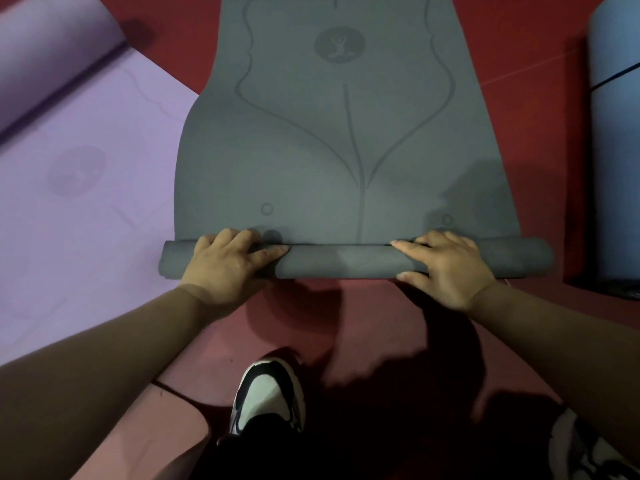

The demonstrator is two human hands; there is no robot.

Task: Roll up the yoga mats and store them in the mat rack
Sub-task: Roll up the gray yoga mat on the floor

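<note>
A grey yoga mat (332, 140) with printed lines lies flat on the red floor, stretching away from me. Its near end is wound into a thin roll (346, 259) lying crosswise. My left hand (225, 261) presses on the roll's left part, fingers curled over its top. My right hand (450, 268) grips the right part, fingers spread across it. A purple mat (86, 174) lies at the left, partly under the grey mat's edge, its far end curled up. A blue rolled mat (616, 133) lies at the right. No rack is in view.
The red floor (519, 46) shows between the mats. A pink mat (277, 323) lies under me. My black-and-white shoes (266, 393) stand just behind the roll, the other (585, 448) at the bottom right corner.
</note>
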